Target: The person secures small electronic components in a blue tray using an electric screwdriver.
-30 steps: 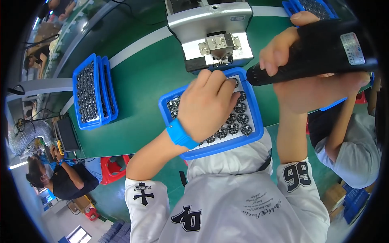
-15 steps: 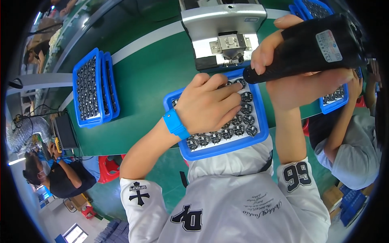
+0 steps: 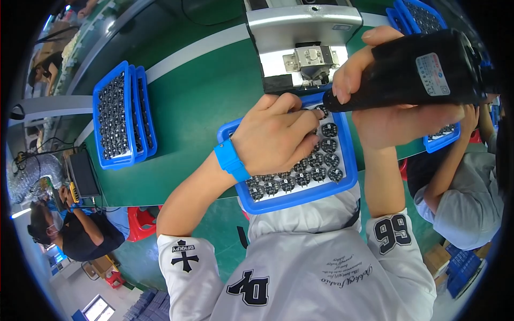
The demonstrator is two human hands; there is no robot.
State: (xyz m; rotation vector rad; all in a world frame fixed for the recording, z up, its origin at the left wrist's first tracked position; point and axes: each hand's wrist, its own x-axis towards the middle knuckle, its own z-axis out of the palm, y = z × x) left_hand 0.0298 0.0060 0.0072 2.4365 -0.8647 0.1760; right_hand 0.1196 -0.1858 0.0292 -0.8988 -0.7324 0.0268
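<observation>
My right hand (image 3: 388,120) is wrapped round a black handheld power tool (image 3: 399,72), apparently an electric screwdriver, held sideways. Its narrow nose points left and meets the far right corner of a blue tray (image 3: 292,201). Rows of small round black parts with metal prongs stand on the tray's white bed. Over the tray, my left hand (image 3: 276,128) is bent, with its fingertips against a small round black part (image 3: 323,111) beside the tool's nose. The left thumb and the tool's very tip are hidden. A blue wristband (image 3: 232,160) circles my left wrist.
A metal machine (image 3: 302,32) with a small fixture (image 3: 313,59) stands just beyond the tray. Stacked blue trays (image 3: 115,117) of the same parts lie on the green table (image 3: 182,128) at the left. More trays (image 3: 420,16) sit far right. Other people work on both sides.
The whole view has shifted slightly. My left fingers have curled in a little, and the tool's rear end sits slightly lower in the picture. Both hands keep to the same corner of the tray.
</observation>
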